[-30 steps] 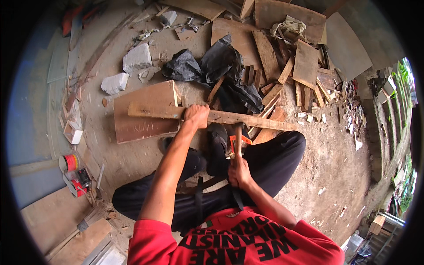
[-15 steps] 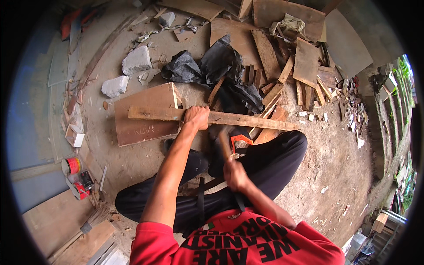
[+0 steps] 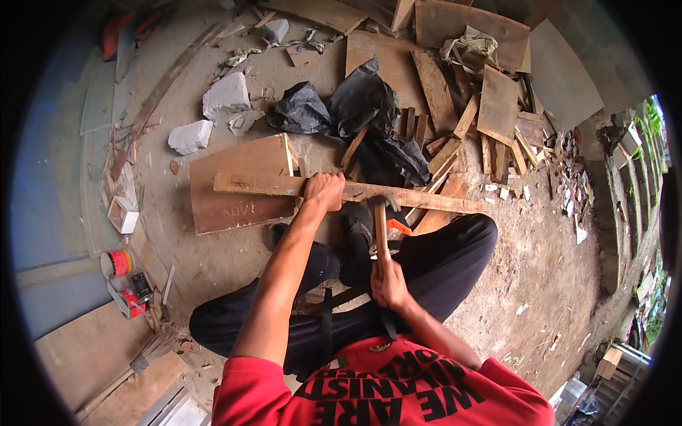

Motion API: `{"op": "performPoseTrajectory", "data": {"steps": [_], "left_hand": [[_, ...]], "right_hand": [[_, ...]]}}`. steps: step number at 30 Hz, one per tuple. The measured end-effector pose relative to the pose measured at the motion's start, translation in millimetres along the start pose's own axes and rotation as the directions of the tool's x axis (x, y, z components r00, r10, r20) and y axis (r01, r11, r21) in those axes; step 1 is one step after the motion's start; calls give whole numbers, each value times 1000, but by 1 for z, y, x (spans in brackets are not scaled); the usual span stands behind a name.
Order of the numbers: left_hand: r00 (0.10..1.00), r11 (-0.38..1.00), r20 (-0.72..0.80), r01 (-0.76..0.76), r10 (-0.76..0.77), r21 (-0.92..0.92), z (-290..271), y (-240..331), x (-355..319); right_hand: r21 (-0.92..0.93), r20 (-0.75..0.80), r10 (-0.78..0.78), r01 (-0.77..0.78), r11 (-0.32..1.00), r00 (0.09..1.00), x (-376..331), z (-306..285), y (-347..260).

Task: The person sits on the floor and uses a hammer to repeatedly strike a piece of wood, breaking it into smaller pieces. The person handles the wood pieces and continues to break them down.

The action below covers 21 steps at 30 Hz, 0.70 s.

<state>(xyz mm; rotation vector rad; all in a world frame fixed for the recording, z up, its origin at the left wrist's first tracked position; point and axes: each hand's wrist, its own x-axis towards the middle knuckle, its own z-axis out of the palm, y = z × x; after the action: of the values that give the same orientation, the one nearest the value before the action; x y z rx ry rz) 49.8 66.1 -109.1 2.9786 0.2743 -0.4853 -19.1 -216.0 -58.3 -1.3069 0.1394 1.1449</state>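
A long rough wooden plank [image 3: 249, 184] lies crosswise in front of me, resting over a brown board [image 3: 238, 192]. My left hand [image 3: 323, 190] grips the plank near its middle. My right hand [image 3: 387, 280] is closed on the wooden handle of a hammer [image 3: 380, 227], whose dark head sits at the plank's near edge, just right of my left hand. An orange-handled tool [image 3: 398, 226] lies on the ground beside the hammer. My legs in black trousers are folded under the plank.
Black plastic sheeting [image 3: 355, 106] and a heap of wood scraps [image 3: 469, 121] lie beyond the plank. Two pale stones [image 3: 213, 106] sit at the upper left. Paint cans [image 3: 121, 273] and a brush [image 3: 153, 351] lie at the left. A low wall runs along the right.
My right hand has swung the hammer forward, so its head now meets the plank's near edge. My left hand has stayed on the plank.
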Motion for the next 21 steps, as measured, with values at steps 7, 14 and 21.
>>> {"op": "performPoseTrajectory", "data": {"steps": [7,14,21], "left_hand": [[999,1000,-40,13,-14,-4,-5,3,-7],[999,999,-22,35,-35,1,-1,4,-1],[1000,999,-13,21,-21,27,-12,6,-7]], "right_hand": [[235,-116,-52,78,969,992,-20,9,-76],[-142,-34,-87,82,986,996,18,8,2],[213,-92,-35,54,976,995,-45,21,-85]]}}
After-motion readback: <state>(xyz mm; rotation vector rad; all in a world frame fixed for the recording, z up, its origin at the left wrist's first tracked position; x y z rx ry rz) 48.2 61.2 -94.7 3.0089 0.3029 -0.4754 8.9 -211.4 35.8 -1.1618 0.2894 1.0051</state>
